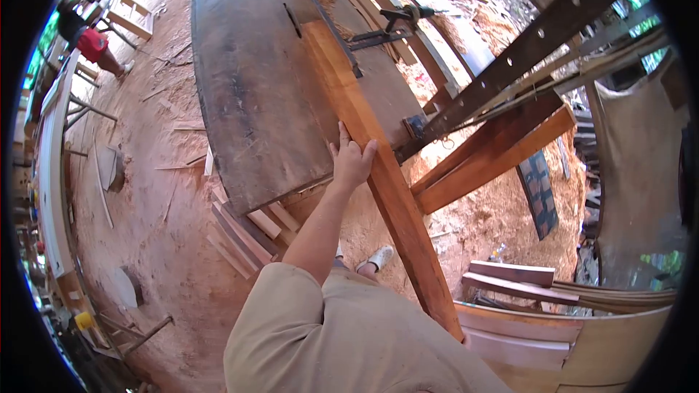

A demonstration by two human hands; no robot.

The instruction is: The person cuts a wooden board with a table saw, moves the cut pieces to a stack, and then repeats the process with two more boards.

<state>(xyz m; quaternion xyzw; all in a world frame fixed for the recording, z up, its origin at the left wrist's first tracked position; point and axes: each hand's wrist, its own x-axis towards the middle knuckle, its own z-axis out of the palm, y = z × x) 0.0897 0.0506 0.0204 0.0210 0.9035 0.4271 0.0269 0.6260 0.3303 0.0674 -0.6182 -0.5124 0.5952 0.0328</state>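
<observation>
A long reddish-brown wooden beam [397, 207] lies slantwise over a worn dark tabletop [255, 87], its near end reaching past the table edge toward my body. My left hand [353, 164] grips the beam near that edge, with the thumb on its upper face and the fingers along its left side. At the beam's near end only a small part of my right hand [467, 339] shows, against the wood; most of its fingers are hidden. A narrow dark slot [292, 20] runs in the tabletop beside the beam's far end.
Black metal clamps [393, 20] sit at the table's right. A perforated dark metal bar [510, 58] slants overhead. More beams [495, 164] lie to the right, stacked boards [510, 280] at lower right, offcuts [247, 233] below the table. A person in red shorts [92, 44] stands far left.
</observation>
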